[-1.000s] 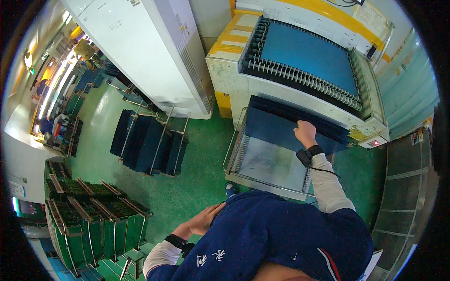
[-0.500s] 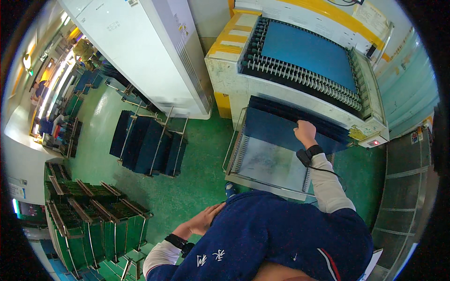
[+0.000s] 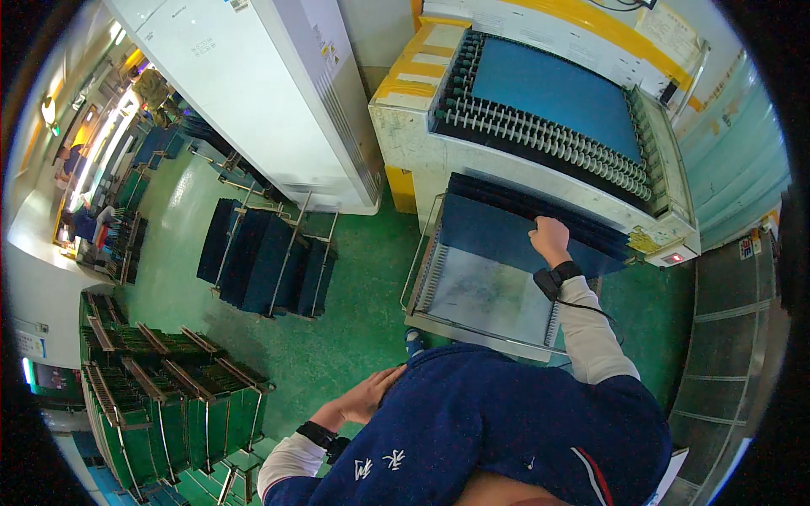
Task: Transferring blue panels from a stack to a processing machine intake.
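Observation:
My right hand point(image 3: 550, 240) is closed at the upper edge of a dark blue panel point(image 3: 485, 228), its fingers curled in. That panel stands tilted in a wire rack point(image 3: 422, 287) with toothed sides, in front of several more dark panels point(image 3: 523, 198). A pale, cloudy base point(image 3: 485, 295) shows in the near part of the rack. My left hand point(image 3: 369, 396) lies flat against my side, fingers stretched out and holding nothing; its fingertips are partly hidden by my clothing.
Beyond the rack stands a roller machine point(image 3: 540, 135) with a blue panel point(image 3: 553, 93) on its rollers. Left of it rises a tall white cabinet point(image 3: 253, 101). Racks of dark panels point(image 3: 266, 261) and green boards point(image 3: 181, 422) stand on the left. Co-workers point(image 3: 152, 88) are far left.
My two hands and the rack look the same as before. At the far left, a person beside the lit bench has shifted slightly.

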